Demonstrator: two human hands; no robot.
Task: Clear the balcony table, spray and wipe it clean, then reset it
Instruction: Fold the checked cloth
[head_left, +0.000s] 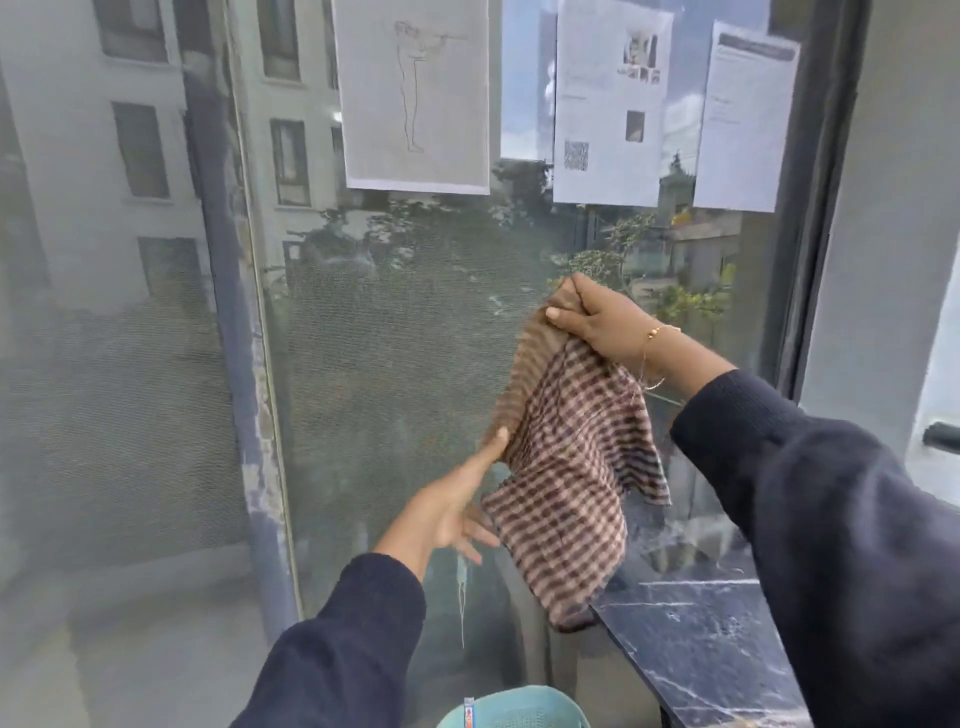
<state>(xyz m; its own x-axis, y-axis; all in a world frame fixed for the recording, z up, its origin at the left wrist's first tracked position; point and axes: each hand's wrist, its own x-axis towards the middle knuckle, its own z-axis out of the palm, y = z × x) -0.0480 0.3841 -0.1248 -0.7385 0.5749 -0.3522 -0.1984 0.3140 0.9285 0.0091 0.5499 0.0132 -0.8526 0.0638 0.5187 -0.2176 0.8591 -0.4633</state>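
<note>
Head view, the only one on offer: the checked cloth (566, 467) hangs in the air right of centre, a brown-and-cream gingham held up in front of a mesh-covered window (395, 332). The right hand (597, 322) sits in the middle right of the frame, fingers curled tight and clamped on the cloth's top corner — the fabric bunches up out of the fist. A thin gold bracelet (655, 343) rings that wrist, and a dark sleeve runs off to the lower right.

Lower down, centre frame, the left hand (452, 509) reaches up from a matching dark sleeve. Its fingers are spread apart; the upper fingertip touches the cloth's left edge, the others splay loosely beside the lower fold (no real grip there, as far as can be seen).

The cloth's bottom corner droops to the near edge of a dark marbled surface (696, 644) in the lower right, and seems to brush it; whether this is the table top cannot be told.

Across the top of the frame, three paper sheets are stuck to the glass — a line drawing of a standing figure (410, 93) at upper centre, two printed pages to its right. At the bottom edge, centre, the rim of a pale teal basket (519, 709) pokes in.
</note>
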